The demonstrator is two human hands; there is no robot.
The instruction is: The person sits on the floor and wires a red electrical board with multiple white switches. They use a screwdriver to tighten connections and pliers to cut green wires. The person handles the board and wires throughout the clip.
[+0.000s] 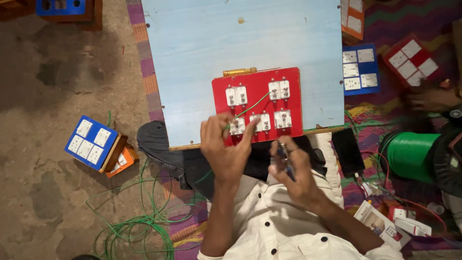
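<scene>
A red switch board lies face down on the near edge of a pale blue board, showing the white backs of several switches. My left hand rests at the board's lower left and pinches a thin green wire that runs up to an upper switch. Just below the board's near edge, my right hand grips a small dark tool.
Loose green wire coils on the floor at the left. A blue switch box sits left, a blue panel and a red one right. A green wire spool, a black phone, small cartons and another person's hand are right.
</scene>
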